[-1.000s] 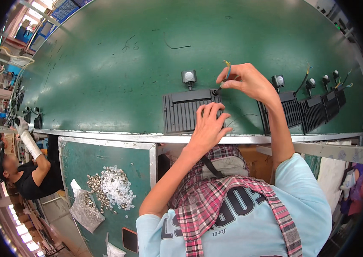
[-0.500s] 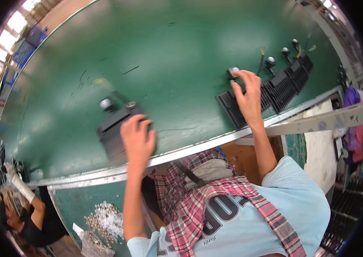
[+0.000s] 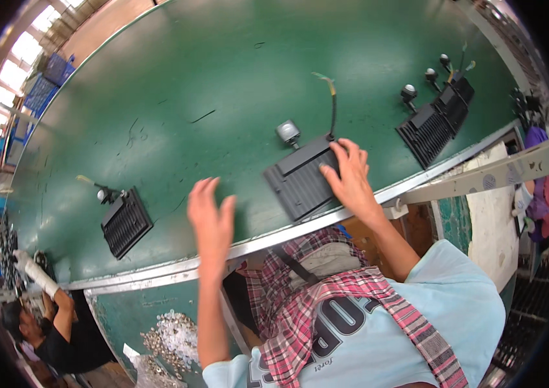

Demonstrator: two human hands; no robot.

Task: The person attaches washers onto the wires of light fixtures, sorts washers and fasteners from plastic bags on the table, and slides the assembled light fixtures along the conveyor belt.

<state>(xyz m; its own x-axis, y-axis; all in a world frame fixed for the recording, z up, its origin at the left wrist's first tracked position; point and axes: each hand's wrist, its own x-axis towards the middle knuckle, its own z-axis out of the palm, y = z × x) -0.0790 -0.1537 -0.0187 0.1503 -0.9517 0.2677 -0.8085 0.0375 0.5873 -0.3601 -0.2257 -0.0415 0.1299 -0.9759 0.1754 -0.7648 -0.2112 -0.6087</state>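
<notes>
A black finned floodlight (image 3: pixel 303 184), with a square sensor head (image 3: pixel 288 132) on a short stem and a cable (image 3: pixel 334 107) at its far edge, lies on the green table in front of me. My right hand (image 3: pixel 353 181) grips its right side, the thumb over the fins and the fingers near the cable's base. My left hand (image 3: pixel 213 216) hovers left of it, fingers apart and holding nothing. Farther left lies another floodlight (image 3: pixel 127 223), its sensor head toward the far side.
Several more floodlights (image 3: pixel 439 123) overlap in a row at the right. The metal table edge (image 3: pixel 255 246) runs before me. Small loose parts (image 3: pixel 174 336) are heaped on a lower surface. At far left, a co-worker's gloved hand (image 3: pixel 35 271) is beside dark parts.
My right hand has brought a floodlight left from the right-hand row to the middle. The floodlight under my left hand now lies farther left, and that hand has let go.
</notes>
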